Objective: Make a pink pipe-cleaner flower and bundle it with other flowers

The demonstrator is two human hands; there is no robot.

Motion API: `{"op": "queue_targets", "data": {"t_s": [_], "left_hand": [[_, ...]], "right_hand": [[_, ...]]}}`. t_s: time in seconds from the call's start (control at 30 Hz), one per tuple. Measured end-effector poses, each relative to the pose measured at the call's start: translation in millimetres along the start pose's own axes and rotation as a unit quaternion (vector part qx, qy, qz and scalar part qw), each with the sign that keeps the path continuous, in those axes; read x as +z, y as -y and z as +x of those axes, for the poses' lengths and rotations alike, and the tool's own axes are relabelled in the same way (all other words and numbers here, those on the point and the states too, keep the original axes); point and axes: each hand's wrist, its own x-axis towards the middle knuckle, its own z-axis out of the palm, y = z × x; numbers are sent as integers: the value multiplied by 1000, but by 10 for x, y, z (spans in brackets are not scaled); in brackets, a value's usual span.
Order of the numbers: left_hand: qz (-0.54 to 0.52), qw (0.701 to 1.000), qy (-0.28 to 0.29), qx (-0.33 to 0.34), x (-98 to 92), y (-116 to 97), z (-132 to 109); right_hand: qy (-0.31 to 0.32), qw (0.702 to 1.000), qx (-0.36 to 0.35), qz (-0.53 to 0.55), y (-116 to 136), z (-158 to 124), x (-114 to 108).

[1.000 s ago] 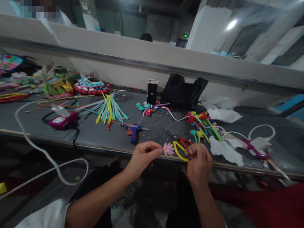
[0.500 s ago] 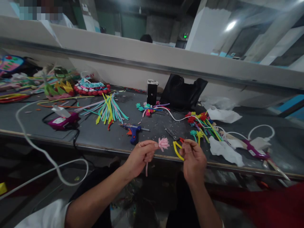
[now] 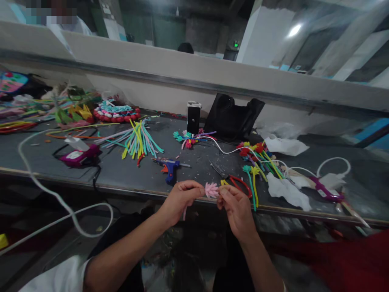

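Observation:
My left hand (image 3: 185, 198) is closed around the stem of a pink pipe cleaner flower (image 3: 211, 190). The flower's fluffy petals point right, and a bit of pink stem hangs below the fingers. From the other side, my right hand (image 3: 235, 207) pinches the petal tips between thumb and fingers. Just behind the right hand lie scissors (image 3: 243, 184) with red and yellow handles, blades pointing away and partly covered by the hand. Teal and yellow flowers (image 3: 254, 171) on long stems rest right of the scissors. A blue glue gun (image 3: 170, 168) lies beyond my left hand.
Loose pipe cleaners (image 3: 139, 140) fan out at left, near a purple device (image 3: 80, 155). Finished flowers (image 3: 190, 140) lie before a phone (image 3: 193, 117) and black bag (image 3: 234, 117). White paper (image 3: 288, 192) and a white cable (image 3: 225, 153) are at right. A person sits beyond the partition.
My right hand has moved left from the scissors' handles to the pink flower's petals. More of the red handle now shows. The left hand has stayed nearly in place.

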Motion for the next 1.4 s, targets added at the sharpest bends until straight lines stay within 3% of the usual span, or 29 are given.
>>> {"op": "queue_targets", "data": {"t_s": [0.2, 0.5, 0.67, 0.8, 1.0, 1.17, 1.4], "left_hand": [[1, 1000, 15, -11, 9, 34, -8], [-150, 986, 62, -32, -58, 76, 63], [-192, 975, 98, -58, -93, 93, 73], [-213, 967, 111, -80, -95, 101, 75], [-230, 959, 137, -97, -69, 141, 66], [-190, 966, 140, -109, -42, 149, 33], [-48, 996, 76, -23, 48, 105, -31]], "right_hand": [[-17, 999, 19, 22, -36, 19, -4], [-89, 981, -63, 163, 188, 63, -88], [-116, 972, -105, 174, 207, 49, -61], [-122, 977, -146, 97, 81, 49, -50], [-78, 974, -151, -153, -95, 10, -19], [-23, 956, -191, -220, -69, -15, 31], [-49, 949, -194, -242, -35, -21, 18]]}}
